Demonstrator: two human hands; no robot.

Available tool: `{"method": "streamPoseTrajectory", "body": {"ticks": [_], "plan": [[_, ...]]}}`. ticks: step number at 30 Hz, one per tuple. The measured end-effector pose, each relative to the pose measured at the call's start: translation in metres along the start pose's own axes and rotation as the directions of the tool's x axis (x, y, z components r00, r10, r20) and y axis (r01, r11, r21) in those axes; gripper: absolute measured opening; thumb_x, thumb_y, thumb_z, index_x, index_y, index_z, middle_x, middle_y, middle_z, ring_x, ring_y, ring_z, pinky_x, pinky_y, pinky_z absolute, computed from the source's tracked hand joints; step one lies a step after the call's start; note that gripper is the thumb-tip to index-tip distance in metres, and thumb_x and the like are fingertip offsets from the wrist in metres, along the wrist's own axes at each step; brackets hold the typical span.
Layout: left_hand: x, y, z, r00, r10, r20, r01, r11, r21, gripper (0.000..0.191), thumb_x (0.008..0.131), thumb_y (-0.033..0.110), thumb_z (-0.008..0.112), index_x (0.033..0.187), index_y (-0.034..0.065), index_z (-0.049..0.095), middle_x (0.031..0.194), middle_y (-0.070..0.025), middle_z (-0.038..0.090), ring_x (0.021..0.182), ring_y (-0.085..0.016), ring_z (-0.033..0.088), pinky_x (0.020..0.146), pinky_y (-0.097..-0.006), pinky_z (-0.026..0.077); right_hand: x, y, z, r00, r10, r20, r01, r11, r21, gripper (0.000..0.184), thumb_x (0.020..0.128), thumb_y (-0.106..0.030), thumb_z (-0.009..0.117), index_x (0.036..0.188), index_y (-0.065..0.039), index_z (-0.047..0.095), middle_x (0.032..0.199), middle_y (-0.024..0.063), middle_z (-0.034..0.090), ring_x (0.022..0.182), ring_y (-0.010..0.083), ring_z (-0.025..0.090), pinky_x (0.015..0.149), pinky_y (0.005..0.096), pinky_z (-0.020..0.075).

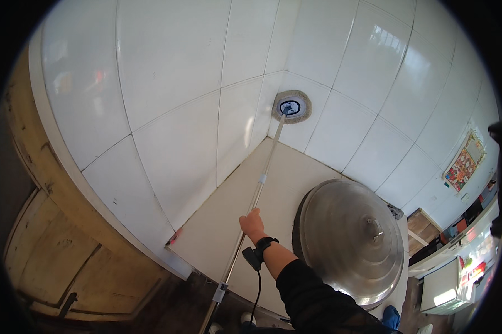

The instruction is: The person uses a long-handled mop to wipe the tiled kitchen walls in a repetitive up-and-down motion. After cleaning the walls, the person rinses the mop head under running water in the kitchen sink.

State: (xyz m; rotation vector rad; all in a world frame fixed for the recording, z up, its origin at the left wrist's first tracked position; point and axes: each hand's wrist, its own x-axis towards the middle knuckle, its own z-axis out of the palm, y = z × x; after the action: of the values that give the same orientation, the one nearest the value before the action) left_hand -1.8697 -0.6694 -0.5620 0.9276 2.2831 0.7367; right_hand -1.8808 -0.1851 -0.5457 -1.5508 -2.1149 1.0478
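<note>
My right hand [252, 224] is closed around the metal pole [257, 194] of a long-handled mop, about midway along it. At the pole's far end the oval mop head [305, 107], with a beige fringed pad, lies against the white tiled wall [359, 125] close to the corner. The pole runs down past the bottom edge of the view. A black strap with a small device [254, 255] and a cable sits on my right wrist. My left hand is out of view. Under my forearm stands a large domed metal lid [347, 234] with a handle on top.
The lid rests on a tiled ledge [234, 200] bordered by two tiled walls. A worn wooden door [67, 267] stands at left. At right are a colourful wall calendar [464, 165], a wooden board [423, 228], a white cabinet [443, 288] and a blue cloth item [390, 317].
</note>
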Motion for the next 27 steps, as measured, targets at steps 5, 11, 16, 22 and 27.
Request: {"method": "streamPoseTrajectory", "body": {"ticks": [5, 11, 16, 22, 27], "plan": [[0.003, -0.001, -0.002, 1.000, -0.023, -0.001, 0.023, 1.000, 0.017, 0.030, 0.075, 0.027, 0.069, 0.094, 0.0066, 0.059, 0.077, -0.0223, 0.059, 0.072, -0.038, 0.054, 0.065, -0.0493, 0.042, -0.008, 0.031, 0.020, 0.991, 0.132, 0.035, -0.125, 0.980, -0.153, 0.052, 0.084, -0.018, 0.056, 0.120, 0.011, 0.033, 0.089, 0.0256, 0.063, 0.078, 0.0389, 0.064, 0.068, 0.0473, 0.0524], [-0.026, -0.030, -0.001, 0.990, -0.137, 0.043, 0.136, 0.990, 0.028, 0.030, 0.075, 0.028, 0.069, 0.093, 0.0065, 0.060, 0.077, -0.0221, 0.058, 0.071, -0.038, 0.053, 0.064, -0.0491, 0.041, -0.005, 0.035, 0.030, 0.992, 0.097, 0.083, -0.096, 0.995, -0.014, 0.056, 0.083, -0.016, 0.057, 0.122, 0.013, 0.031, 0.088, 0.0257, 0.063, 0.078, 0.0374, 0.064, 0.066, 0.0443, 0.0528], [-0.049, -0.051, -0.002, 0.978, -0.172, 0.118, 0.170, 0.985, 0.027, 0.029, 0.075, 0.029, 0.068, 0.092, 0.0064, 0.060, 0.076, -0.0220, 0.058, 0.071, -0.038, 0.053, 0.064, -0.0490, 0.041, -0.010, 0.030, 0.025, 0.996, 0.068, 0.055, -0.070, 0.997, 0.026, 0.064, 0.081, -0.018, 0.057, 0.123, 0.016, 0.024, 0.089, 0.0289, 0.060, 0.081, 0.0393, 0.062, 0.067, 0.0464, 0.0507], [-0.054, -0.062, -0.015, 0.968, -0.172, 0.183, 0.183, 0.982, -0.046, 0.029, 0.075, 0.031, 0.067, 0.089, 0.0063, 0.061, 0.076, -0.0213, 0.058, 0.070, -0.038, 0.053, 0.063, -0.0490, 0.041, -0.025, 0.061, -0.004, 0.992, -0.062, -0.106, 0.072, 0.993, 0.091, 0.057, 0.081, -0.020, 0.059, 0.114, 0.015, 0.028, 0.082, 0.0260, 0.059, 0.073, 0.0386, 0.061, 0.062, 0.0474, 0.0496], [-0.056, -0.041, -0.005, 0.975, 0.125, -0.185, -0.077, 0.966, 0.248, 0.025, 0.076, 0.031, 0.061, 0.084, 0.0078, 0.060, 0.075, -0.0193, 0.058, 0.069, -0.040, 0.052, 0.064, -0.0503, 0.041, -0.043, 0.094, -0.057, 0.939, -0.168, -0.301, 0.215, 0.968, 0.132, 0.042, 0.078, -0.017, 0.062, 0.095, 0.007, 0.032, 0.073, 0.0218, 0.049, 0.061, 0.0334, 0.053, 0.054, 0.0480, 0.0425]]}}
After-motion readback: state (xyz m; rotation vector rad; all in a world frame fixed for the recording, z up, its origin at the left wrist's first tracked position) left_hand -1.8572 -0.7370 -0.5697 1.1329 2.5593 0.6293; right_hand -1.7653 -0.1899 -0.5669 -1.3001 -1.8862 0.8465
